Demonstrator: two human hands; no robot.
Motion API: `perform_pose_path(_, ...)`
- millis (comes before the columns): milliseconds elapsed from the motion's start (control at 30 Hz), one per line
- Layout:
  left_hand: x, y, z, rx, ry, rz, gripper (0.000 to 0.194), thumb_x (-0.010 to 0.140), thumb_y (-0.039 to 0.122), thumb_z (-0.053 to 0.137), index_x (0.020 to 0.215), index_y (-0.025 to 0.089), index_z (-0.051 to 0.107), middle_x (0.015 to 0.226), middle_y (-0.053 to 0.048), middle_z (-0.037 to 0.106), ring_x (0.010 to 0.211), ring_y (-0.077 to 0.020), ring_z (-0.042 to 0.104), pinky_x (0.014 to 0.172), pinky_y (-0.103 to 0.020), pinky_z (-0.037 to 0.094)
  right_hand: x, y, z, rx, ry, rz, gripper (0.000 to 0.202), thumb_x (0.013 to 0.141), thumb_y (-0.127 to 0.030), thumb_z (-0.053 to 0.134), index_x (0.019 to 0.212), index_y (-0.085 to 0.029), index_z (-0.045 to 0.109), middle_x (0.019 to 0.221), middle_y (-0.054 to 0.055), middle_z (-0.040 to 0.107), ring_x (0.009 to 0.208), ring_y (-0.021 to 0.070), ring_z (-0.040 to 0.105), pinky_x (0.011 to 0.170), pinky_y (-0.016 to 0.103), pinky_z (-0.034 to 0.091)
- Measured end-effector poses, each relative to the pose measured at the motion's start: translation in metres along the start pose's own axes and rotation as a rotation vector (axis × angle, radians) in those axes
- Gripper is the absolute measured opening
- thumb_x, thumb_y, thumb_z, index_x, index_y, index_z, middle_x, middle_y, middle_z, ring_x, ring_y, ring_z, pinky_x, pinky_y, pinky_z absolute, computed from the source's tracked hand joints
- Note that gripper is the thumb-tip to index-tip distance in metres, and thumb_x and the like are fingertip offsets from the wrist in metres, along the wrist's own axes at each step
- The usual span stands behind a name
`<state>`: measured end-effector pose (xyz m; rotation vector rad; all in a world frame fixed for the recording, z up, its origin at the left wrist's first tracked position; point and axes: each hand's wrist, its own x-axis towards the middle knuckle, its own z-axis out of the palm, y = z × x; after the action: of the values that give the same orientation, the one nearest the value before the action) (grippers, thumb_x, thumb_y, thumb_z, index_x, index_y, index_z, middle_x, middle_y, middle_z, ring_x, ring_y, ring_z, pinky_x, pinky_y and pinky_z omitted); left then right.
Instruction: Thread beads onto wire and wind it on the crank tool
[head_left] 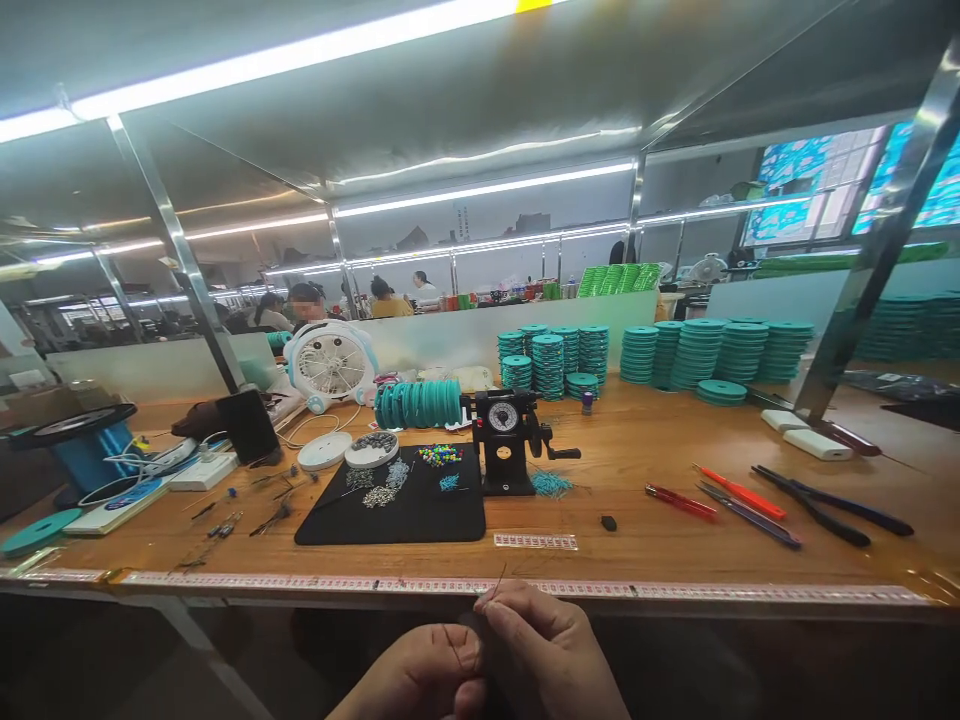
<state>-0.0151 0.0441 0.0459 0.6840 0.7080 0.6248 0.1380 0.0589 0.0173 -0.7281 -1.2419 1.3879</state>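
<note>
Both hands are close together just below the front edge of the wooden table, at the bottom middle. My left hand is closed, its fingertips pinched on a thin dark line. To its right and slightly higher, my right hand pinches a thin strand that sticks up past the fingertips. Whether both hold the same strand cannot be made out. A measuring tape runs along the table edge behind the hands.
A black mat holds small beads. Behind stand a hand-cranked winder with teal spools, a fan and stacked teal spools. Pliers and tweezers lie at the right. Other people sit far back.
</note>
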Motion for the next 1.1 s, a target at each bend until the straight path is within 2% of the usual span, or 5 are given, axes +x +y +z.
perform_pose_path(133,0.000,-0.008,0.000,-0.008,0.144,0.073,0.034,0.053,0.014,0.075,0.084,0.010,0.063,0.085,-0.010,0.069,0.064,-0.0167,0.067,0.055,-0.020,0.046,-0.006,0.002,-0.001,-0.202,0.080,-0.098,0.025,0.081,-0.037,0.061,0.065,-0.018,0.066,0.071,0.004,0.062,0.069,0.0172,0.056,0.066,0.026,0.044)
perform_pose_path(467,0.008,-0.027,-0.006,0.250,0.453,0.198,0.044,0.056,0.046,0.079,0.075,0.010,0.062,0.058,-0.002,0.062,0.040,-0.0070,0.051,0.035,-0.016,0.033,-0.016,0.018,0.002,-0.258,0.098,-0.221,0.019,0.082,-0.029,0.059,0.069,-0.021,0.070,0.075,0.004,0.066,0.074,0.0165,0.063,0.070,0.023,0.048)
perform_pose_path(667,0.002,0.018,-0.009,0.643,0.544,0.208,0.027,0.067,0.040,0.065,0.072,0.013,0.059,0.056,0.002,0.058,0.041,-0.0081,0.048,0.036,-0.018,0.031,-0.019,0.029,-0.010,-0.336,0.162,-0.301,0.016,0.081,-0.025,0.059,0.068,-0.021,0.068,0.085,0.005,0.068,0.081,0.0188,0.065,0.074,0.025,0.051)
perform_pose_path(833,0.006,0.061,-0.014,1.045,0.512,0.031,0.017,0.067,0.031,0.059,0.070,0.014,0.062,0.053,0.002,0.059,0.046,-0.0119,0.053,0.045,-0.021,0.038,-0.023,0.046,-0.013,-0.487,-0.035,-0.493,0.012,0.077,-0.012,0.056,0.072,-0.021,0.064,0.089,0.005,0.068,0.072,0.0132,0.066,0.067,0.018,0.052)
perform_pose_path(1100,0.016,0.070,-0.018,1.087,0.482,-0.070,0.020,0.066,0.033,0.059,0.070,0.015,0.063,0.049,0.001,0.059,0.040,-0.0121,0.050,0.039,-0.021,0.033,-0.014,0.070,-0.015,-0.882,0.004,-0.797,0.020,0.081,-0.014,0.046,0.066,-0.018,0.059,0.122,0.018,0.060,0.067,0.0155,0.071,0.047,0.016,0.050)
